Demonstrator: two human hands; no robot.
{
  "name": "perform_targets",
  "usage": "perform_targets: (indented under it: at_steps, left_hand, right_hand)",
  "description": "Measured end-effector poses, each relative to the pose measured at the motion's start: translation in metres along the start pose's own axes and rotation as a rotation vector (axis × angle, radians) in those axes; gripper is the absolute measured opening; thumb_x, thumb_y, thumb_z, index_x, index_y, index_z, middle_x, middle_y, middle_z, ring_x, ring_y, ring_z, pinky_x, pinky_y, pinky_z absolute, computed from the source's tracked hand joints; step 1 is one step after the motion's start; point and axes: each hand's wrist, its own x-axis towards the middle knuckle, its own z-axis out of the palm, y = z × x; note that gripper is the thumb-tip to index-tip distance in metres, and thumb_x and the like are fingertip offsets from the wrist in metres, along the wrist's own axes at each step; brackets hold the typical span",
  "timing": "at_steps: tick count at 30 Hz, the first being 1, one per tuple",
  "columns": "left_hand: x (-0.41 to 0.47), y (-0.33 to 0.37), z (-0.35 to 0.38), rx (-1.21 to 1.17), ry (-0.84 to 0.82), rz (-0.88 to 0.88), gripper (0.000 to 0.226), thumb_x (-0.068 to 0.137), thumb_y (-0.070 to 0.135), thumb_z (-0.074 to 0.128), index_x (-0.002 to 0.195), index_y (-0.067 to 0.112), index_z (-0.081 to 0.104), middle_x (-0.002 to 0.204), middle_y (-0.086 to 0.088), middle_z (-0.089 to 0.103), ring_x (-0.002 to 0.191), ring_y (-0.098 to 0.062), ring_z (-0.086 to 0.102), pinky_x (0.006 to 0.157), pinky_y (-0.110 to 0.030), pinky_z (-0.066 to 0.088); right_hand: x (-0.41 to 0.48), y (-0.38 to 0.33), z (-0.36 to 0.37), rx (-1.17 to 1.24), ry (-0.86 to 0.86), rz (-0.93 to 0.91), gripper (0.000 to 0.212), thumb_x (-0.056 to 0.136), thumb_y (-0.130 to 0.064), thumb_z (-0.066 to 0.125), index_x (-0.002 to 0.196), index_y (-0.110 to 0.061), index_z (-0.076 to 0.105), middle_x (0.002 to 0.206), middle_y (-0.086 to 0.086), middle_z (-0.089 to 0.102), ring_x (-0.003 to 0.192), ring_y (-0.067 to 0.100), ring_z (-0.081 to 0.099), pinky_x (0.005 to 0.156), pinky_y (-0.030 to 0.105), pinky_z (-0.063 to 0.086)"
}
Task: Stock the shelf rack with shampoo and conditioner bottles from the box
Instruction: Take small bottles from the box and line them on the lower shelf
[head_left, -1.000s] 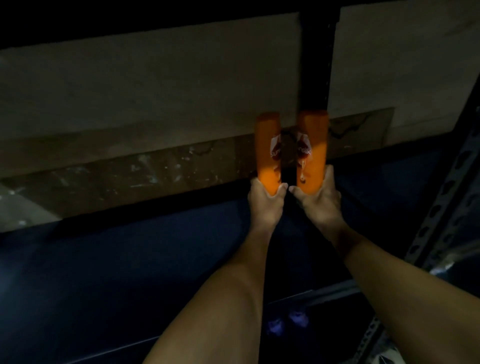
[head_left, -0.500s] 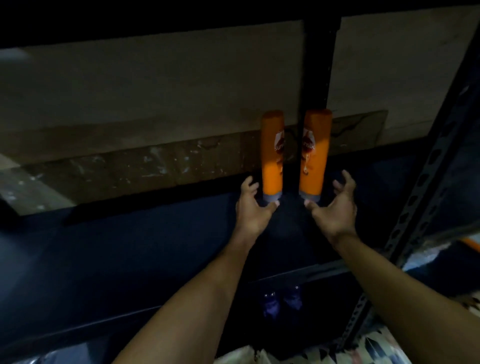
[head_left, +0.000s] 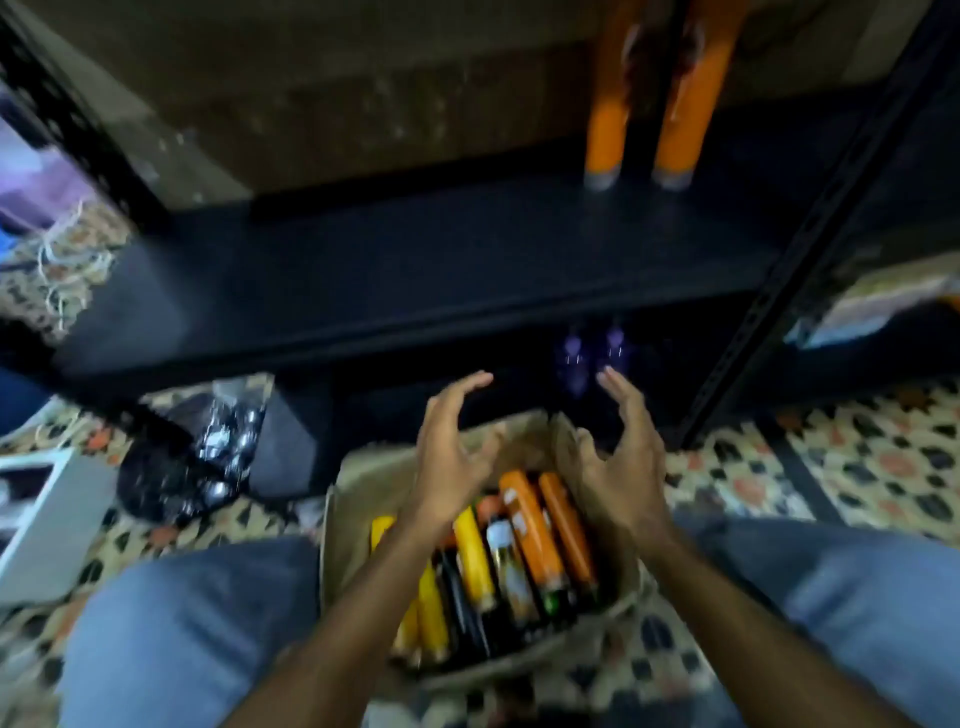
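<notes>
Two orange bottles (head_left: 605, 119) (head_left: 685, 104) stand upright side by side at the back right of the dark shelf (head_left: 415, 270). A cardboard box (head_left: 353, 499) sits on the floor between my knees, holding several orange, yellow and dark bottles (head_left: 530, 530). My left hand (head_left: 449, 457) hovers over the box's far left part, fingers spread and loosely bent, holding nothing. My right hand (head_left: 623, 462) hovers over the box's far right edge, also empty with fingers spread. The view is motion-blurred.
Two purple bottles (head_left: 592, 358) stand on the lower shelf behind my hands. A perforated rack post (head_left: 810, 234) runs diagonally at right. A black bag with shiny items (head_left: 208, 452) and a white box (head_left: 47, 519) lie left on the patterned floor.
Both hands let go of the two orange bottles on the shelf and drew back down to the box. The view tilted down from the shelf to the floor.
</notes>
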Motion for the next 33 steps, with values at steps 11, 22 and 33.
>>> perform_targets:
  at_steps: [11, 22, 33]
  left_hand:
    - [-0.146, -0.137, 0.012, 0.027, -0.034, -0.601, 0.049, 0.081, 0.006, 0.081, 0.119, 0.030, 0.061, 0.122, 0.004, 0.065, 0.119, -0.022, 0.061, 0.103, -0.039, 0.049]
    - [-0.161, -0.197, 0.054, 0.111, -0.216, -0.906, 0.056, 0.081, 0.014, 0.082, 0.131, 0.020, 0.058, 0.133, 0.001, 0.061, 0.123, -0.019, 0.057, 0.103, -0.038, 0.049]
    - [-0.152, -0.218, 0.088, 0.164, -0.193, -1.118, 0.096, 0.080, 0.031, 0.086, 0.155, 0.010, 0.030, 0.149, -0.013, 0.050, 0.135, -0.031, 0.050, 0.109, -0.044, 0.044]
  right_hand:
    - [-0.103, 0.064, 0.022, -0.203, -0.400, 0.299, 0.075, 0.087, -0.036, 0.068, 0.152, -0.033, 0.030, 0.152, 0.007, 0.044, 0.138, 0.030, 0.043, 0.115, 0.046, 0.034]
    - [-0.090, 0.104, 0.078, -0.363, -0.603, 0.540, 0.084, 0.088, -0.024, 0.073, 0.156, -0.027, 0.024, 0.152, 0.007, 0.042, 0.139, 0.031, 0.042, 0.115, 0.052, 0.035]
    - [-0.089, 0.150, 0.130, -0.329, -0.744, 0.754, 0.096, 0.083, -0.024, 0.077, 0.157, -0.029, 0.016, 0.154, 0.009, 0.036, 0.137, 0.037, 0.042, 0.109, 0.048, 0.037]
